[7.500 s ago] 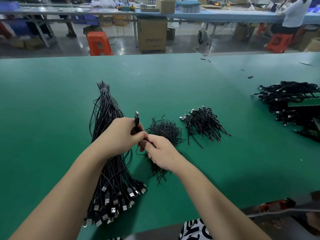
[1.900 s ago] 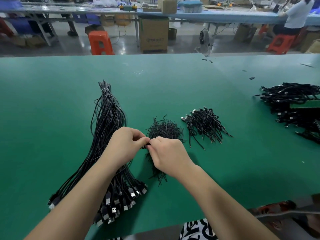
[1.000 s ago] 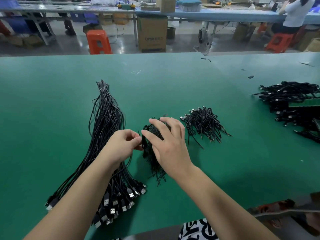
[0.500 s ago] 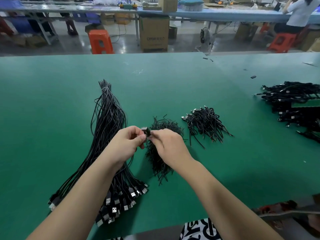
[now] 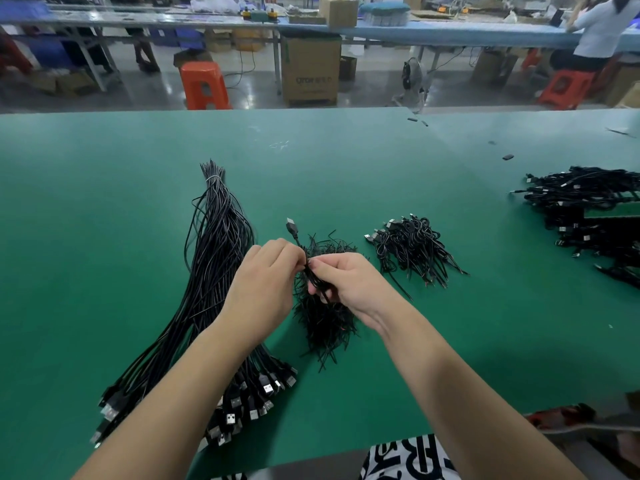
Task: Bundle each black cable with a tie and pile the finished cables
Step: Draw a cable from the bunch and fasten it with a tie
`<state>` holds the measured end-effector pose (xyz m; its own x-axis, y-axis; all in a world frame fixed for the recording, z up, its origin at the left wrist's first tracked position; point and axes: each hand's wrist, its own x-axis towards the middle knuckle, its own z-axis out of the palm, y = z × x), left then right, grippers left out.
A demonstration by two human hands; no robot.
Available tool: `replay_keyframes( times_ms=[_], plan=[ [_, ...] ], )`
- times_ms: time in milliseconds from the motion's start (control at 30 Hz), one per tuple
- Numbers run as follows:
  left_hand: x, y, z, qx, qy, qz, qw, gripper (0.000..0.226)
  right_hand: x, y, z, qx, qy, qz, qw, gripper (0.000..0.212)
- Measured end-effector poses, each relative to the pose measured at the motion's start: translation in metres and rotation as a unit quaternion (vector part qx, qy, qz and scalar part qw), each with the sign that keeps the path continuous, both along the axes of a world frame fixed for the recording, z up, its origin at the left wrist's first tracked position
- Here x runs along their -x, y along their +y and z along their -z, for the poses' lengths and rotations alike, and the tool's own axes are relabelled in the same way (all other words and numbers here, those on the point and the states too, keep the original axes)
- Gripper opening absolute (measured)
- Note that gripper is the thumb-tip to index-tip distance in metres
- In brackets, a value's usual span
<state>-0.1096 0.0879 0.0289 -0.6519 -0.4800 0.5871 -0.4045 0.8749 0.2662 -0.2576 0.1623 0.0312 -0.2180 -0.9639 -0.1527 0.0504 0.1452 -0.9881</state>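
Head view. Both hands work together above the green table (image 5: 104, 237), near its middle. The left hand (image 5: 263, 289) and the right hand (image 5: 349, 282) meet fingertip to fingertip, each pinching the same folded black cable (image 5: 313, 275), whose USB plug (image 5: 292, 225) sticks up beyond the left fingers. The step in hand appears to be fastening a tie around this folded cable; the tie itself is too thin to make out between the fingers. The next move probably calls for twisting the tie tight, then carrying the cable right to the finished pile (image 5: 412, 247). The cable is thin, glossy and limp, doubled into a short hank. Directly beneath the hands lies the heap of loose ties (image 5: 325, 320), short black strands. On the left lies the long sheaf of unbundled cables (image 5: 214, 254), plugs toward the near edge. A larger cable heap (image 5: 585, 209) lies at far right.
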Motion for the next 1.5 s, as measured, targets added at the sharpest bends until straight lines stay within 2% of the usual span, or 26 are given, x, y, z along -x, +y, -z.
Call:
replay_keyframes(
  times_ms=[200,333,433,500,567,633,700,767,800,867,933,1000,1067,1133,1200,1300,1400,1467,1500],
  plan=[
    [-0.003,-0.004,-0.004,-0.092,-0.011,0.018,0.996,0.003,0.005,0.001,0.001,0.000,0.079,0.014,0.997,0.015],
    [-0.001,-0.006,-0.007,-0.146,-0.027,0.015,0.989,0.003,0.007,0.002,0.002,-0.008,0.147,0.013,0.989,0.020],
    [-0.001,-0.007,-0.007,-0.198,0.006,-0.015,0.980,0.004,0.010,0.002,0.003,0.004,0.102,0.013,0.995,0.023],
    [-0.002,-0.009,-0.006,-0.284,0.043,-0.036,0.957,0.010,0.015,0.004,0.005,0.024,0.042,0.008,0.999,0.031],
    [-0.002,-0.010,-0.006,-0.399,0.094,-0.034,0.912,0.015,0.017,0.006,0.007,0.050,0.025,-0.015,0.998,0.045],
    [0.000,-0.009,-0.006,-0.486,0.126,-0.025,0.864,0.016,0.015,0.006,0.009,0.068,0.073,-0.011,0.995,0.044],
    [0.001,-0.006,-0.005,-0.509,0.136,-0.016,0.850,0.017,0.014,0.003,0.009,0.094,0.143,0.025,0.985,0.034],
    [0.001,-0.004,-0.004,-0.485,0.129,-0.017,0.865,0.015,0.012,0.001,0.008,0.113,0.202,0.050,0.972,0.022],
    [0.001,-0.003,-0.005,-0.444,0.111,-0.023,0.889,0.014,0.012,0.001,0.009,0.110,0.213,0.057,0.969,0.015],
    [0.001,0.001,-0.007,-0.298,0.059,-0.034,0.952,0.010,0.010,0.000,0.009,0.086,0.191,0.063,0.976,0.009],
    [0.001,0.007,-0.009,-0.162,0.031,-0.016,0.986,0.005,0.007,-0.001,0.010,0.059,0.118,0.071,0.989,0.017],
    [0.000,0.010,-0.008,-0.083,0.009,0.010,0.996,0.003,0.005,-0.002,0.009,0.044,0.053,0.072,0.995,0.015],
    [-0.002,0.009,-0.006,-0.024,-0.023,0.025,0.999,0.006,0.005,-0.001,0.009,0.032,0.036,0.065,0.997,0.007],
    [-0.005,0.008,-0.002,0.008,-0.036,0.039,0.999,0.010,0.004,0.000,0.009,0.031,0.030,0.052,0.998,0.008],
    [-0.006,0.007,-0.001,-0.033,-0.016,0.057,0.998,0.008,0.004,0.001,0.009,0.036,0.029,0.033,0.998,0.002],
    [-0.009,0.004,0.001,-0.162,0.039,0.044,0.985,0.008,0.004,0.001,0.006,0.031,0.021,0.009,0.999,0.016],
    [-0.008,-0.003,0.002,-0.330,0.085,0.006,0.940,0.014,0.007,0.004,0.003,0.056,0.002,-0.050,0.997,0.027],
    [-0.008,-0.007,0.002,-0.415,0.123,0.004,0.902,0.018,0.006,0.004,0.001,0.069,0.053,-0.048,0.995,0.026],
    [-0.008,-0.008,0.002,-0.430,0.128,0.004,0.894,0.018,0.006,0.003,0.001,0.069,0.087,-0.033,0.993,0.022]
  ],
)
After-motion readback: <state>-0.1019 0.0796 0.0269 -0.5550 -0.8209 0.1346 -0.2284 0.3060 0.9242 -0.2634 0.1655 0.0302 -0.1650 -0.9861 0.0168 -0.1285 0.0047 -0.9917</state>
